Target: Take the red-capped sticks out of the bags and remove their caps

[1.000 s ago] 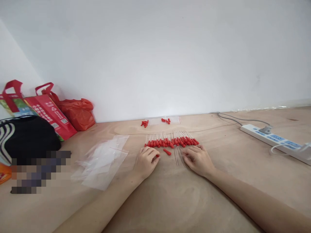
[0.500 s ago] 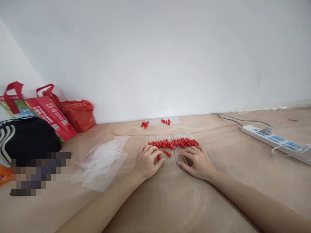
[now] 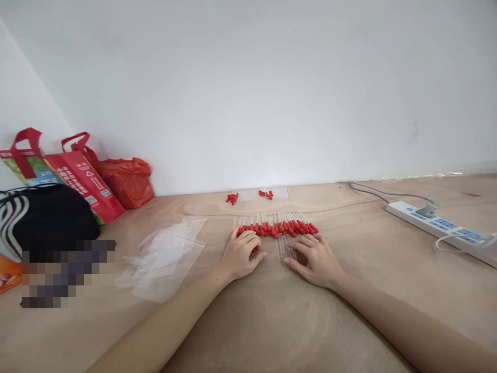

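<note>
From my end I had a wide stretch of wood tabletop [image 3: 248, 326] between the right hand [image 3: 312, 259] and the power strip [image 3: 439, 226], plastic bags [image 3: 166, 264] near the left hand [image 3: 243, 254], and the wall [image 3: 272, 103] capping the far edge. Red-bulbed droppers [image 3: 281, 228] lay in a row by both hands, stems pointing wallward, long axes roughly front-to-back. Right thumb and fingers sat apart at some clear tubes [image 3: 282, 251]; left fingers curled over a red bulb [image 3: 254, 249], couldn't tell if gripping.
</note>
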`<state>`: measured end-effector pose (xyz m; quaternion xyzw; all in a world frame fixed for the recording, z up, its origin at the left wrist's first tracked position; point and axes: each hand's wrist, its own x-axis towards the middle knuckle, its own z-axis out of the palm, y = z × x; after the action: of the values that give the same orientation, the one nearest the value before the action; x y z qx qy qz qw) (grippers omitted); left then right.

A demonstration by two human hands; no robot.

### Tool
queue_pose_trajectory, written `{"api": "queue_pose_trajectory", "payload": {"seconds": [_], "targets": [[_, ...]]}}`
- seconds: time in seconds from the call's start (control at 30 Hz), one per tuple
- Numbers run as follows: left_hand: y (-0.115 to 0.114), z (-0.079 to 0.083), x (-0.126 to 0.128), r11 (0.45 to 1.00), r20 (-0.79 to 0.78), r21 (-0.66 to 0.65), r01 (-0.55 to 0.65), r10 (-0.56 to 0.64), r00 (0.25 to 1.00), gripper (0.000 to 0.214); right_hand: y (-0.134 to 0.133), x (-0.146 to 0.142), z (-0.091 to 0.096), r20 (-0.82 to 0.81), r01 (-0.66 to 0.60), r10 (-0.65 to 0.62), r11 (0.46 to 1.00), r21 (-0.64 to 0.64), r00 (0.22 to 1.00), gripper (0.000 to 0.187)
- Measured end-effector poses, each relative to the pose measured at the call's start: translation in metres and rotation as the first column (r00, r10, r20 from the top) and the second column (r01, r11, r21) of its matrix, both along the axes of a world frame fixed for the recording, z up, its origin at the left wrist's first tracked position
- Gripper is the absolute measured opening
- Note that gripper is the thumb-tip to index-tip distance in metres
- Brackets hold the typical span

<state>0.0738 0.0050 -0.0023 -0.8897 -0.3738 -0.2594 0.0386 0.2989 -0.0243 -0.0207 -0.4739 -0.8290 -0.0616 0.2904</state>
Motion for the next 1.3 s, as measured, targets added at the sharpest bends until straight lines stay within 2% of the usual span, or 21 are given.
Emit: {"api": "queue_pose_trajectory", "payload": {"seconds": [0.1,0.2,0.27,0.53,0.67,0.77,0.87,1.0,1.07,1.2,1.3], "targets": [[0.001,0.003,-0.013,0.99,0.09,0.051,-0.13,0.125,0.988,0.013,0.0,0.0,0.0,-0.002,-0.008,0.008,1.0,0.016,1.0,0.03],[0.008,0.009,-0.019,0.951,0.145,0.064,-0.304,0.293,0.945,0.013,0.0,0.0,0.0,0.0,-0.013,0.013,1.0,0.022,1.0,0.03],[0.015,0.012,-0.018,0.935,0.131,0.065,-0.349,0.339,0.932,0.012,0.0,0.0,0.0,-0.001,-0.012,0.013,1.0,0.024,1.0,0.029],[0.038,0.007,-0.004,0.931,0.048,0.137,-0.339,0.335,0.941,0.01,0.001,0.001,-0.001,-0.003,-0.023,0.023,0.999,0.042,1.0,0.028],[0.039,0.006,-0.003,0.925,0.118,0.152,-0.347,0.332,0.936,0.005,0.001,0.001,0.0,-0.006,-0.016,0.016,1.0,0.019,1.0,0.027],[0.03,0.009,-0.008,0.91,0.259,0.202,-0.361,0.306,0.916,0.006,0.001,0.001,-0.001,-0.017,-0.009,0.009,1.0,0.03,1.0,0.027],[0.01,0.011,-0.015,0.931,0.336,0.232,-0.281,0.194,0.922,0.009,0.003,0.002,-0.005,-0.065,0.005,0.001,0.997,0.078,0.998,0.03],[-0.022,0.008,-0.024,0.977,0.24,0.207,-0.057,0.006,0.971,0.009,0.005,0.005,-0.008,-0.154,0.017,0.012,0.983,0.18,0.988,0.047],[-0.033,0.006,-0.025,0.977,0.177,0.206,0.054,-0.092,0.98,0.009,0.004,0.005,-0.007,-0.117,-0.042,0.068,0.976,0.214,0.991,0.051],[-0.04,0.005,-0.021,0.964,0.143,0.208,0.164,-0.196,0.97,0.008,-0.003,0.001,-0.002,0.017,-0.206,0.207,0.955,0.211,0.978,0.039],[-0.039,0.005,-0.018,0.96,0.15,0.201,0.197,-0.229,0.962,0.008,-0.007,-0.004,-0.001,0.035,-0.237,0.235,0.954,0.185,0.971,0.029]]}}
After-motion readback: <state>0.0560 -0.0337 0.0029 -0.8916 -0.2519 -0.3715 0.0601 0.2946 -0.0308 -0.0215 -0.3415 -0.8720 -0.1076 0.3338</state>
